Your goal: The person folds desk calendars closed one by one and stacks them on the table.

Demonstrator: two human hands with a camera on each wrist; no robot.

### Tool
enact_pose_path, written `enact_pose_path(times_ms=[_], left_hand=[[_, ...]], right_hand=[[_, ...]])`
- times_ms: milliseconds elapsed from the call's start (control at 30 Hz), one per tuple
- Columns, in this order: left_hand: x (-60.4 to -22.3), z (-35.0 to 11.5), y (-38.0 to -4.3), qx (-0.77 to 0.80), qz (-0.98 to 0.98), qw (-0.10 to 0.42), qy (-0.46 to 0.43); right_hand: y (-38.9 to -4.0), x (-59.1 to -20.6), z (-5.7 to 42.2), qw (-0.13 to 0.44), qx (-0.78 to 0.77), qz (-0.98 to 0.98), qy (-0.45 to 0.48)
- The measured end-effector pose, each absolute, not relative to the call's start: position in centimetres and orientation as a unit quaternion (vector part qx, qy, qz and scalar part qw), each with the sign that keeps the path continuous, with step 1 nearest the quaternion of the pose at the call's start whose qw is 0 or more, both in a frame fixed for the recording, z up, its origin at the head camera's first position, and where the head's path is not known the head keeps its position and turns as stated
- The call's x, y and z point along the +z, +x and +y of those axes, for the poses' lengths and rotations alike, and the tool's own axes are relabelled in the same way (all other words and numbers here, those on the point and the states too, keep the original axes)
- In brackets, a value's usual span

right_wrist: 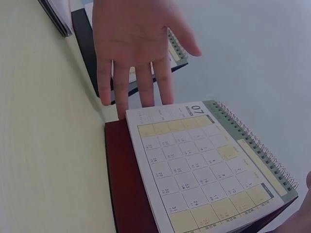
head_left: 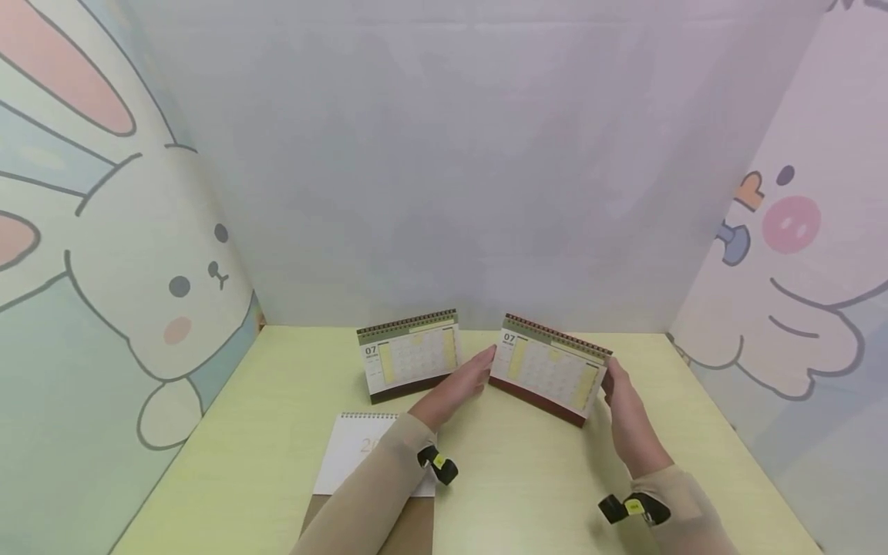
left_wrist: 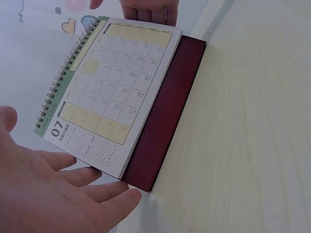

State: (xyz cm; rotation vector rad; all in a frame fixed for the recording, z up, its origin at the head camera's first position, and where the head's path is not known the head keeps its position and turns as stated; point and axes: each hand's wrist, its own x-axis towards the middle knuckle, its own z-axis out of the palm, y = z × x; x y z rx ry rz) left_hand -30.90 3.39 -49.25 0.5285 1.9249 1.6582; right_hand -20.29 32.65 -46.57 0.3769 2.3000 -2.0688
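Note:
A desk calendar (head_left: 548, 368) with a dark red base stands tilted back and angled on the table, showing page 07. My left hand (head_left: 451, 391) is at its left edge, fingers straight and their tips right at the side in the left wrist view. At the opposite edge is my right hand (head_left: 630, 420); its fingers (left_wrist: 150, 13) reach to the calendar's side and partly behind it, thumb apart. In the right wrist view only a bit of the right hand (right_wrist: 296, 221) shows, while the left palm faces the calendar.
A second standing calendar (head_left: 411, 356) with a dark base is just left of my left hand. Nearer, a white spiral-bound calendar (head_left: 347, 455) with a brown lower part lies under my left forearm. A plain curtain (head_left: 444, 169) closes off the table's back; cartoon-printed panels flank it.

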Motion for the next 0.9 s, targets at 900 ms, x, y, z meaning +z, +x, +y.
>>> enact_pose_path(times_ms=[900], left_hand=[[-49.2, 2.1, -30.6, 0.585, 0.727, 0.277, 0.230]], right_hand=[[-20.2, -46.2, 33.3, 0.001, -0.684, 0.725, 0.075]])
